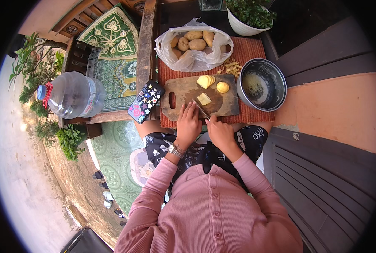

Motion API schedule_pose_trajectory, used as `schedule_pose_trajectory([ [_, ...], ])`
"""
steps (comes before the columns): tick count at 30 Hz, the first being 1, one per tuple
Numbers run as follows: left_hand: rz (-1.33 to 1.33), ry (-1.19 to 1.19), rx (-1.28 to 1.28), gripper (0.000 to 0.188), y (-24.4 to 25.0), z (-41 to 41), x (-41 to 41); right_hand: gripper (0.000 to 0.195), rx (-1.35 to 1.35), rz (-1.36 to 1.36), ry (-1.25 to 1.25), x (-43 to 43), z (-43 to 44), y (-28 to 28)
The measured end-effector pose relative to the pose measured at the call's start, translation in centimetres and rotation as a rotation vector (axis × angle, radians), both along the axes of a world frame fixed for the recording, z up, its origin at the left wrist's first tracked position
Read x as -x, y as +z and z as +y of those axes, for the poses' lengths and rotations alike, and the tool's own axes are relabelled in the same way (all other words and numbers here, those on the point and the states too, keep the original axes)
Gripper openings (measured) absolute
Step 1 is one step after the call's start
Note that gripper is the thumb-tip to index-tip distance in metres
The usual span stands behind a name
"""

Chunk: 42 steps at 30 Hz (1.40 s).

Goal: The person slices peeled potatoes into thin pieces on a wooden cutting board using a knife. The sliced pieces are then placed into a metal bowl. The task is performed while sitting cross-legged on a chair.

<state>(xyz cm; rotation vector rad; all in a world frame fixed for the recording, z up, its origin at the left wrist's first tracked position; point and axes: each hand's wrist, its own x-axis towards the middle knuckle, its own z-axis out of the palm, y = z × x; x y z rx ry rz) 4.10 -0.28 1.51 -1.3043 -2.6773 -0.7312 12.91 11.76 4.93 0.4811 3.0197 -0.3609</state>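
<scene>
My right hand [220,132] grips a knife [201,109], its blade lying over the wooden cutting board [180,85] and pointing up and left. Just left of the blade, my left hand [189,121] rests on the board's near edge with fingers extended and close together; whether anything is under them cannot be seen. Beyond the blade lies a small stack of cut potato pieces [203,99]. Farther back on the board are potato slices [205,81], overlapping, and a peeled potato piece [222,87]. A metal pot [261,84] holding thin pale shreds stands at the board's right.
Behind the board, a plastic bag [194,64] holds several unpeeled potatoes [197,44], beside peelings [232,67] on the red mat [251,50]. A phone in a star-patterned case [146,101] lies at the left, near a large water bottle [74,95]. A potted plant [249,22] stands behind.
</scene>
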Motion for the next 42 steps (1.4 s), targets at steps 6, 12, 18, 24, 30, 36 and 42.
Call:
schedule_pose_trajectory([
  [6,-0.017,0.000,0.006,0.055,0.1,0.0,0.0,0.030,-0.013,-0.002,0.004,0.3,0.1,-0.1],
  [12,-0.024,0.008,-0.028,0.057,0.0,0.1,0.0,0.031,-0.017,-0.002,0.014,0.4,0.2,-0.3],
  [18,-0.015,0.001,-0.002,0.056,0.1,0.1,0.0,0.032,-0.007,-0.007,0.010,0.6,0.3,0.0],
  [24,-0.013,0.002,-0.005,0.057,0.1,0.1,0.0,0.031,0.031,-0.003,0.010,0.7,0.4,-0.3],
  [30,-0.020,0.005,0.004,0.058,0.1,0.0,-0.1,0.032,-0.007,-0.047,0.015,0.9,0.3,-0.3],
  [36,-0.049,0.016,-0.022,0.058,0.0,0.1,-0.1,0.032,0.006,-0.058,0.014,1.0,0.3,-0.5],
  [42,-0.044,0.017,-0.024,0.058,-0.1,0.1,-0.2,0.031,0.064,-0.015,0.007,1.0,0.4,-1.1],
])
